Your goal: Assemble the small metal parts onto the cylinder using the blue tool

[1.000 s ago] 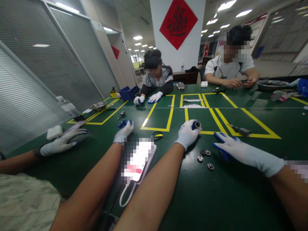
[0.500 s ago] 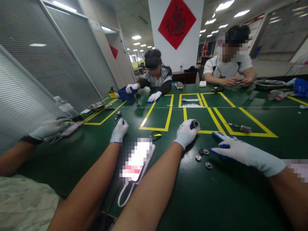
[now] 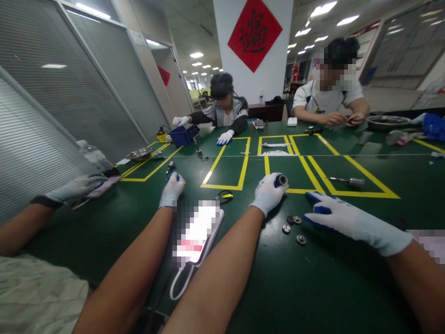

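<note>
My left hand [image 3: 268,194], in a white glove with blue palm, is closed around a dark hollow cylinder [image 3: 281,180]; its round metal-rimmed end faces right. My right hand [image 3: 344,219], gloved alike, rests on the green table [image 3: 313,287] with fingers apart and nothing in them. Between my hands, nearer the right fingertips, lie several small round metal discs with holes [image 3: 301,240]. Beyond my right hand is a metal tool with a thin shaft and thick cylindrical body [image 3: 356,182]. A phone [image 3: 217,227] with a white cable lies left of my left forearm.
At left, a co-worker's gloved hand [image 3: 173,188] is by a small metal part [image 3: 170,167]; their other hand [image 3: 78,188] is by a phone. Across sit two people, one beside a blue bin [image 3: 182,136]. Yellow tape [image 3: 222,187] marks rectangles. A bottle [image 3: 93,155] stands at left.
My hands stay in place. The person opposite has drawn one hand back from the blue bin, which sits differently. The thin-shafted tool lies at a slightly different angle.
</note>
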Motion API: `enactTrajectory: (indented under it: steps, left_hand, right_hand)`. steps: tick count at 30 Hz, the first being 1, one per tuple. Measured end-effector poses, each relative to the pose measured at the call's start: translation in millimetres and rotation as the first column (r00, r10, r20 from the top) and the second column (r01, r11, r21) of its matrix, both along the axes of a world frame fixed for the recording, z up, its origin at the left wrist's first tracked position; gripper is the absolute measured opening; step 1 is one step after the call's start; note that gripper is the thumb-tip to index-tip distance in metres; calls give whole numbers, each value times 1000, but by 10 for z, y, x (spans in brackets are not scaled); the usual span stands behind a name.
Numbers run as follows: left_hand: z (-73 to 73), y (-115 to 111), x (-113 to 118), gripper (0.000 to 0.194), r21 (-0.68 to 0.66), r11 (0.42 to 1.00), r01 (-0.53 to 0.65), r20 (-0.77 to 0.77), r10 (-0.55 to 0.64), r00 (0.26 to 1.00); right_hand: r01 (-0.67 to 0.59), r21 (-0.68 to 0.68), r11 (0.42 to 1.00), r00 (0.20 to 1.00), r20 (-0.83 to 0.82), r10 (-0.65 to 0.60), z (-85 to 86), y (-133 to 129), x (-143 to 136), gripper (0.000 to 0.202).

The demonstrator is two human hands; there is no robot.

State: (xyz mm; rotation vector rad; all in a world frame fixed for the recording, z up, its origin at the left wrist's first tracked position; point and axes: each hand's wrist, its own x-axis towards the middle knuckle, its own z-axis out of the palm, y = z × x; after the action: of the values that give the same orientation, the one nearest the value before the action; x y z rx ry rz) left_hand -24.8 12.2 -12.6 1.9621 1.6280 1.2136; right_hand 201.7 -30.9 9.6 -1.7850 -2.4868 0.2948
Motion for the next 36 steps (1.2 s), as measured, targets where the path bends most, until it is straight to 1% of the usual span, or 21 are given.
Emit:
enactTrajectory:
  steps: [3, 7, 10, 14, 16, 21, 24, 30, 32, 36]
  left_hand:
    - [-11, 7, -2, 38, 6, 1000, 3, -1, -3, 1000]
    - [-18, 14, -3, 38, 18, 1000, 1, 3, -1, 1000]
    - [-12, 12, -1, 37, 15, 1000, 0, 2, 0, 1000]
    - [8, 0, 2, 38, 5, 1000, -1, -4, 1, 1000]
    - [19, -5, 3, 39, -5, 1000, -4, -10, 4, 1000]
    - [24, -6, 1, 40, -13, 1000, -7, 1, 7, 1000]
    - [18, -3, -2, 39, -12, 1000, -3, 6, 3, 1000]
    - [18, -11, -4, 38, -5, 1000, -1, 17, 1, 1000]
    - [21, -13, -2, 38, -8, 1000, -3, 17, 3, 1000]
    - [18, -4, 2, 37, 13, 1000, 4, 11, -4, 1000]
  right_hand:
    - [-11, -97, 995, 995, -102, 1, 87, 0, 16, 61]
    - [42, -131, 990, 981, -183, -66, 191, -59, 17, 67]
    - [45, -149, 988, 971, -226, -78, 245, -71, -9, 68]
    - [74, -124, 990, 942, -317, -110, 239, -47, -69, 73]
    - [96, -130, 987, 930, -341, -135, 214, -39, -90, 71]
    - [97, -191, 977, 884, -435, -173, 166, -44, -95, 60]
    - [113, -180, 977, 867, -463, -186, 147, -61, -104, 56]
    - [140, -82, 987, 892, -422, -161, 100, -137, -204, 51]
    - [145, -60, 988, 891, -427, -157, 99, -157, -229, 53]
    - [207, -31, 978, 861, -468, -198, 115, -161, -203, 65]
